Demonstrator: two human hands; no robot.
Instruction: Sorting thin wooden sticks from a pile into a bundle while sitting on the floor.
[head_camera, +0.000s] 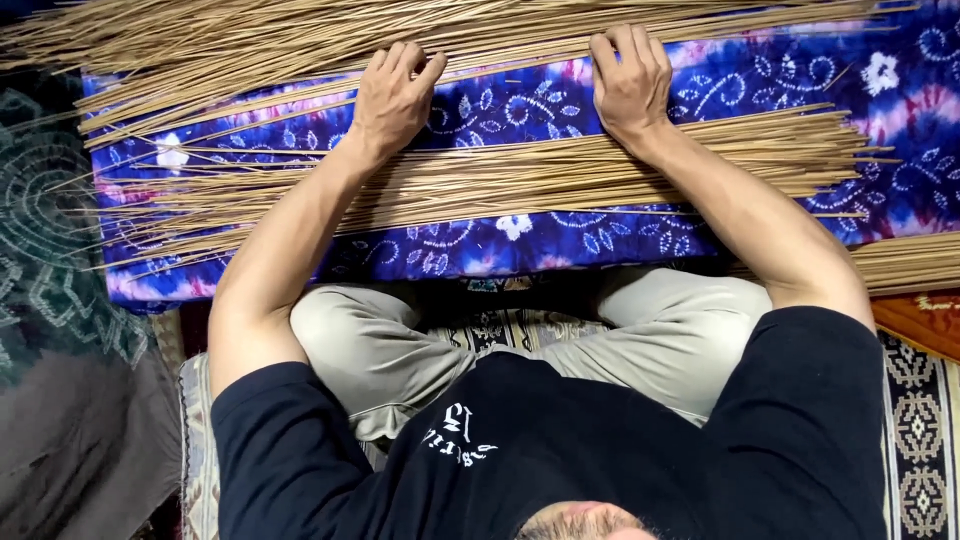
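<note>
In the head view, the left hand (395, 95) and right hand (628, 82) press flat, ungripping, at 12 o'clock on the long thin tan bamboo sticks (520, 172) across the blue-purple tie-dye cloth (560, 100): light, springy, snappable, best gathered mid-length.

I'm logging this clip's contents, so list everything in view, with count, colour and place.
Sticks: too many to count, tan; one layer along the cloth's far edge under both hands, one across its middle beneath the forearms, more at right.
Cloth: one, blue and purple with white leaf pattern, spread in front of the person.
Mat: one, dark with pale patterns, under the person.
Dark cloth: one, teal-patterned, at left.
Trousers: beige, legs crossed.
Shirt: black.
Left hand: palm down on far sticks.
Right hand: palm down on far sticks.
</note>
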